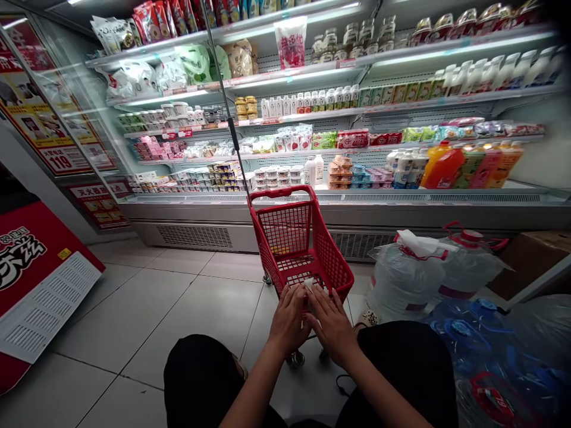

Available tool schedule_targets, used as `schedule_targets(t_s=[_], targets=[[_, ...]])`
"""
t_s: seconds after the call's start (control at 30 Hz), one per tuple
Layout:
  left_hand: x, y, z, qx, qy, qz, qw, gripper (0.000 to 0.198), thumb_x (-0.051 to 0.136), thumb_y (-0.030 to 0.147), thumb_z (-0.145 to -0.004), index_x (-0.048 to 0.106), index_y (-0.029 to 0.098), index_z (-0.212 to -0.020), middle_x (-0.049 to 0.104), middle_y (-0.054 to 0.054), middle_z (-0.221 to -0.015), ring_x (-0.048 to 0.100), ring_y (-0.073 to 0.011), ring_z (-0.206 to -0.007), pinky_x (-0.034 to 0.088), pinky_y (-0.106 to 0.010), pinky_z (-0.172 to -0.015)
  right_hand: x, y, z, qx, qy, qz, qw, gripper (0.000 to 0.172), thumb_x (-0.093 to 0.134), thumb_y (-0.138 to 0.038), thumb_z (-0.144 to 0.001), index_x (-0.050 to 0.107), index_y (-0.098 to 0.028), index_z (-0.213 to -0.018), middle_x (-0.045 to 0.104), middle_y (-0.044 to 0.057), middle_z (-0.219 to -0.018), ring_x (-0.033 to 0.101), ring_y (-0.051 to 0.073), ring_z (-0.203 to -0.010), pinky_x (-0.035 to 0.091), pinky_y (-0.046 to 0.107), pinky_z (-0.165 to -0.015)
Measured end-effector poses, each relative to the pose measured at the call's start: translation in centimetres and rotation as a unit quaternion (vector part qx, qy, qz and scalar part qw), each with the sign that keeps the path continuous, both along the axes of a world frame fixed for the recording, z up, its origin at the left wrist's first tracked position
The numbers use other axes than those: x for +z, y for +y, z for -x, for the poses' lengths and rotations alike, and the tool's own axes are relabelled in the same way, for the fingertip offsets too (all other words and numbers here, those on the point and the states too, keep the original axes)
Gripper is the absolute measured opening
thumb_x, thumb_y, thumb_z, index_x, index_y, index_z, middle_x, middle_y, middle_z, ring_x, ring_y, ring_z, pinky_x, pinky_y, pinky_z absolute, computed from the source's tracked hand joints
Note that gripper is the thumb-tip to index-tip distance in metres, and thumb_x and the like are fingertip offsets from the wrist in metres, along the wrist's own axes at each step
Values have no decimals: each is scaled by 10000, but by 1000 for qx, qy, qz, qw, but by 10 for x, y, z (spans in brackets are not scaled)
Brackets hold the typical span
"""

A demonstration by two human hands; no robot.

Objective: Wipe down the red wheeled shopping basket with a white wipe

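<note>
A small red shopping cart (298,238) stands on the tiled floor in front of me, with a thin pole rising from its far edge. My left hand (289,321) and my right hand (329,324) rest side by side on the cart's near rim, fingers stretched forward. A small white thing (308,284), maybe a cloth or tissue, shows between the fingertips of both hands. Who grips it is unclear. My knees in black trousers frame the bottom of the view.
A lit refrigerated shelf (339,199) full of dairy packs and bottles fills the back. Large water jugs in plastic bags (414,270) stand right of the cart, blue jugs (482,351) nearer. A red cabinet (40,267) stands at left.
</note>
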State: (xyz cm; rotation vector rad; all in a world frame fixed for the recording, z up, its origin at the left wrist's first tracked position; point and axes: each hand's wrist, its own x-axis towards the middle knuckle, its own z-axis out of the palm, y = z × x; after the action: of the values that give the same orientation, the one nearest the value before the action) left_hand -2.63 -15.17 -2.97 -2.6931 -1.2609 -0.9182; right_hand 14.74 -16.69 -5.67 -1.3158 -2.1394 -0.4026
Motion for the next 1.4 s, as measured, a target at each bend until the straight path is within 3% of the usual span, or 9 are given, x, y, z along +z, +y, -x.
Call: schedule_targets(t_s=[0.17,0.37,0.5,0.7,0.8,0.9,1.1,1.2,1.4], targets=[[0,-2,4,13,0,2,1000,924,495,45,-755,157,201,-1602,433,-130,-1614,373,-281,-1520,312,-581,-1266,3,5,-33,19,-20,-1,1000,611,369,-333,-1095,159,-290,-1667,462,33,-1610,450,210,-1478,75,498,-1303],[-1,-5,-3,10,6,-1,1000,926,517,50,-736,201,226,-1589,410,-111,-1634,387,-299,-1513,324,-608,-1250,-5,25,-93,-80,2,-17,997,588,330,-352,-1105,148,-313,-1663,495,37,-1585,486,224,-1451,82,562,-1287],[-5,-6,-12,30,18,-12,999,941,589,102,-730,220,174,-1592,285,-137,-1698,274,-320,-1567,285,-591,-1269,-5,18,-63,-78,11,-27,997,641,369,-392,-1097,132,-236,-1672,444,86,-1618,437,246,-1487,161,537,-1280],[-7,-6,-10,36,26,-24,999,961,547,121,-824,78,193,-1659,184,-132,-1730,189,-305,-1598,281,-574,-1262,-3,-2,11,16,-1,-12,1000,684,362,-284,-1078,46,-170,-1673,383,94,-1654,382,229,-1520,216,464,-1281],[-5,-6,-1,28,39,-27,998,994,544,95,-798,67,192,-1664,161,-123,-1736,168,-303,-1602,277,-566,-1265,-1,-4,3,32,-17,-8,999,666,365,-277,-1078,78,-203,-1674,403,69,-1643,398,214,-1510,130,465,-1302],[-4,-7,3,22,49,-25,998,1027,555,73,-757,85,188,-1663,171,-111,-1735,161,-300,-1604,266,-558,-1275,-2,0,-34,8,-17,-7,1000,644,350,-270,-1081,99,-257,-1674,424,36,-1632,406,199,-1505,66,476,-1305],[-5,-8,-8,23,36,-16,999,1031,585,92,-757,106,211,-1662,142,-100,-1742,179,-321,-1598,275,-577,-1270,-7,16,-87,-93,29,-10,995,613,296,-287,-1097,88,-287,-1673,428,49,-1632,419,214,-1498,153,536,-1282],[-6,-7,-18,23,15,0,1000,1077,619,110,-733,90,224,-1665,105,-102,-1747,144,-351,-1602,268,-608,-1265,-10,18,-67,-94,41,-22,995,626,321,-304,-1096,88,-256,-1676,412,72,-1641,407,237,-1506,202,540,-1270],[-6,-6,-19,-8,-52,11,999,970,531,73,-865,5,258,-1659,-48,-136,-1748,90,-322,-1612,318,-607,-1238,-7,-4,9,19,21,-2,1000,674,330,-212,-1059,54,-184,-1674,357,89,-1669,336,220,-1543,246,474,-1278]])
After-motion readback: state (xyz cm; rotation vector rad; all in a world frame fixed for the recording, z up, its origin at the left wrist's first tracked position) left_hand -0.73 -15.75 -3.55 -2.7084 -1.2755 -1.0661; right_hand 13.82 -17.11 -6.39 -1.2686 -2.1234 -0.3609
